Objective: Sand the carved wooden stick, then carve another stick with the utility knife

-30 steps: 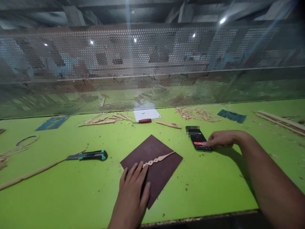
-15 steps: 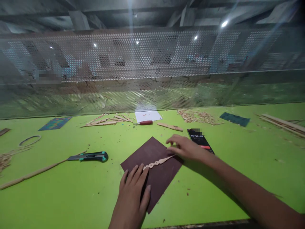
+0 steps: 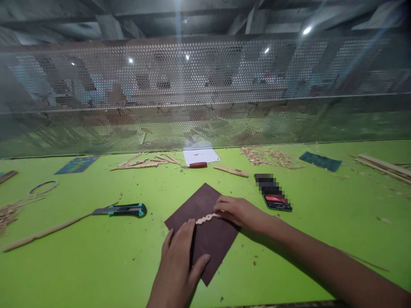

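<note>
1 carved stick (image 3: 205, 219), on brown sheet (image 3: 215, 246), long axis near-left to far-right; right hand (image 3: 237, 211), pinched on stick's far-right end; left hand (image 3: 180, 252), at near-left end, clamped or not: cannot tell

From here: dim ceiling (image 3: 64, 25) above the perforated screen (image 3: 205, 92); one lamp (image 3: 307, 30) glares over its top edge, smaller lights (image 3: 187, 57) glint through it. Pale streaks (image 3: 178, 64) cross it. Beyond, hazy. Before it, green table (image 3: 96, 265) brighter; dark shadow (image 3: 192, 252) by left hand (image 3: 180, 256); phone (image 3: 276, 200) pixelated.
</note>
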Demonstrator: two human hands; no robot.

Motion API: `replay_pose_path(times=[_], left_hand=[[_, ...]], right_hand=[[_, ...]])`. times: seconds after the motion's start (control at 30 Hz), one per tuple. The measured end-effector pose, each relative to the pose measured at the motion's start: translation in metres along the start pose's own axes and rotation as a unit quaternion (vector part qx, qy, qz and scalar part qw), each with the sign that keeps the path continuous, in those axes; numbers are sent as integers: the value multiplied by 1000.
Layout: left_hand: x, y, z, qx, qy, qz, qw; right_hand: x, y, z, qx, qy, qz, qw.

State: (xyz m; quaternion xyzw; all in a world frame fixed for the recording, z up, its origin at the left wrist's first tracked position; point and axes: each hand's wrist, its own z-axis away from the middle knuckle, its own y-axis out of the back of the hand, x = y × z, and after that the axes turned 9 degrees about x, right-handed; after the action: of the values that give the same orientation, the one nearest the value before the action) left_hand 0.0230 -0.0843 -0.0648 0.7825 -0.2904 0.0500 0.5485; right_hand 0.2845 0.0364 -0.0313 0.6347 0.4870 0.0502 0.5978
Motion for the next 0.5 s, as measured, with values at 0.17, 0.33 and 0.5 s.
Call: replay_pose_path(times=[0.17,0.33,0.5], left_hand=[[-2,-2,0,2,11,10,1000],[-2,-2,0,-6,10,11,1000],[-1,-2,-1,-3,17,14,1000]], right_hand=[[-6,-3,3,-12,12,-17,1000],[-4,-2,3,-16,15,-27,999],[1,8,1,15,-15,-23,1000]])
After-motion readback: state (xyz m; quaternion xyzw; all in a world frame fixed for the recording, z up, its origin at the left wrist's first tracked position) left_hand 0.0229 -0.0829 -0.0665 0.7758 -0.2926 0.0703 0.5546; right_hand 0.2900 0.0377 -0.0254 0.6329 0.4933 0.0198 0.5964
